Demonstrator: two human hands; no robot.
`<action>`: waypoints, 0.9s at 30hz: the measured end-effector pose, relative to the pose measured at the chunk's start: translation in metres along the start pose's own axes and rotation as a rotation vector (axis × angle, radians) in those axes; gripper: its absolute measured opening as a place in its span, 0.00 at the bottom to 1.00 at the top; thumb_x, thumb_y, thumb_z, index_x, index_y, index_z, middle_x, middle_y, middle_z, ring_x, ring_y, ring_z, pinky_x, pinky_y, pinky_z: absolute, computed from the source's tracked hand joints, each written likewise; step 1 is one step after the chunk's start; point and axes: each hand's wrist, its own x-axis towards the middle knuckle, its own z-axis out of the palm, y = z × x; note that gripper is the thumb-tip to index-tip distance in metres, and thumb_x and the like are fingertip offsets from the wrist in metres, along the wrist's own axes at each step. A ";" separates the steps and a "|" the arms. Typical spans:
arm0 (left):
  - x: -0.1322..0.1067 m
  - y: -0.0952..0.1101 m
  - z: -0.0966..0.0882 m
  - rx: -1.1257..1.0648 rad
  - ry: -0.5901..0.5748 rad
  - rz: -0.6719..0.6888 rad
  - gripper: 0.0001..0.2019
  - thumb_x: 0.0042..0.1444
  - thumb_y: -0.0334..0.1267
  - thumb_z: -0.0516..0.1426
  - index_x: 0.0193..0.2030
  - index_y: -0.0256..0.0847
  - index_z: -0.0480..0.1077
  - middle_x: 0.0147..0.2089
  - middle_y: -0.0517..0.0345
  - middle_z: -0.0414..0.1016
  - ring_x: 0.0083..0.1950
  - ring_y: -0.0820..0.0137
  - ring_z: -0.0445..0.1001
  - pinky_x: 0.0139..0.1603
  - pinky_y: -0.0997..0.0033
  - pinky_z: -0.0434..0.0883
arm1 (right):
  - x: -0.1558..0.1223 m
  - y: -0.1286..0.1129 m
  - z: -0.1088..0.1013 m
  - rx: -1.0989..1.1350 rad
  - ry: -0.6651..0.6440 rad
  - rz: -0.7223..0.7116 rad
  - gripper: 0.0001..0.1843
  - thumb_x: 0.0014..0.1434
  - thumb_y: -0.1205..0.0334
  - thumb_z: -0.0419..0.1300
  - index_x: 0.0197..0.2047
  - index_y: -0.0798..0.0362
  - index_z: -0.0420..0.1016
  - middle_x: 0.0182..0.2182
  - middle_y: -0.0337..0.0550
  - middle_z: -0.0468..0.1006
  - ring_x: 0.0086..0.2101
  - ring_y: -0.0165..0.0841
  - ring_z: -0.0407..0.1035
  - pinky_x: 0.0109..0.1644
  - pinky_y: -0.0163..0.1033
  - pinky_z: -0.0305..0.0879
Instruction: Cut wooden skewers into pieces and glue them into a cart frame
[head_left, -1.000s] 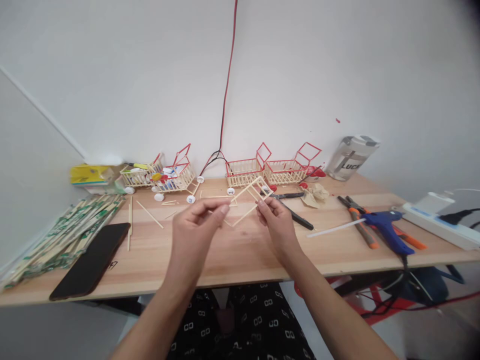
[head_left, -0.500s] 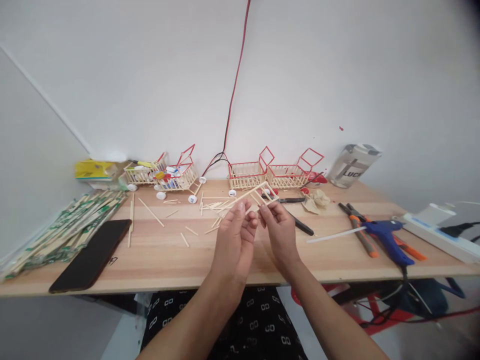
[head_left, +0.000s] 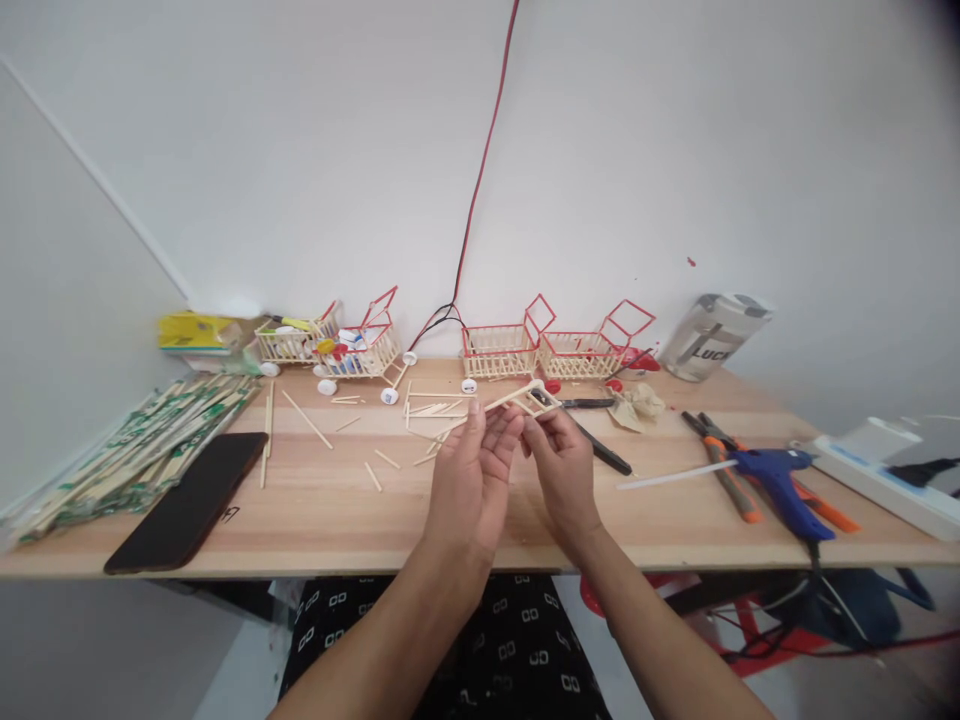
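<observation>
Between my two hands is a small frame of thin wooden sticks (head_left: 514,398), raised over the middle of the table and tilted. My left hand (head_left: 474,470) grips its left side, with the thumb on top and the fingers curled beneath. On the near right side, my right hand (head_left: 559,460) pinches the same frame between thumb and fingers. Part of the frame is hidden by my fingers. Behind it lie black-handled pliers (head_left: 604,448), and several loose cut sticks (head_left: 435,408) are spread to the left.
Miniature stick carts (head_left: 499,350) with red trim line the wall. A phone (head_left: 187,500) and wrapped chopsticks (head_left: 142,450) lie left. To the right are orange-handled pliers (head_left: 724,470), a blue glue gun (head_left: 780,485), a power strip (head_left: 885,480) and a clear container (head_left: 712,338).
The stick frame has tipped flatter and sits slightly lower between my hands. Both hands keep hold of it, and the camera view has shifted slightly.
</observation>
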 end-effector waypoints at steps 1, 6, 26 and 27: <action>0.000 0.000 0.000 0.003 -0.003 0.001 0.10 0.63 0.33 0.54 0.33 0.31 0.72 0.34 0.50 0.79 0.37 0.73 0.79 0.48 0.72 0.75 | 0.000 0.000 0.000 0.003 -0.002 0.000 0.11 0.58 0.54 0.61 0.30 0.51 0.68 0.24 0.34 0.67 0.25 0.28 0.60 0.31 0.35 0.59; 0.002 -0.001 -0.002 0.030 -0.031 0.007 0.10 0.62 0.33 0.55 0.32 0.31 0.73 0.35 0.49 0.79 0.38 0.73 0.79 0.49 0.72 0.75 | 0.000 0.000 -0.001 0.010 -0.012 0.004 0.10 0.58 0.55 0.61 0.30 0.50 0.68 0.24 0.34 0.67 0.25 0.28 0.60 0.31 0.35 0.59; -0.004 -0.003 -0.015 0.209 -0.189 -0.023 0.09 0.56 0.37 0.61 0.40 0.33 0.76 0.45 0.48 0.78 0.46 0.70 0.77 0.51 0.72 0.73 | 0.001 0.000 -0.005 -0.009 0.071 -0.020 0.09 0.58 0.54 0.61 0.32 0.50 0.70 0.27 0.37 0.73 0.31 0.32 0.68 0.40 0.38 0.64; -0.007 -0.001 -0.019 0.292 -0.210 -0.037 0.09 0.55 0.37 0.62 0.40 0.34 0.76 0.45 0.49 0.78 0.45 0.70 0.77 0.48 0.72 0.73 | 0.001 0.000 -0.006 -0.027 0.100 -0.036 0.10 0.58 0.54 0.61 0.31 0.51 0.70 0.27 0.38 0.73 0.31 0.32 0.67 0.39 0.37 0.64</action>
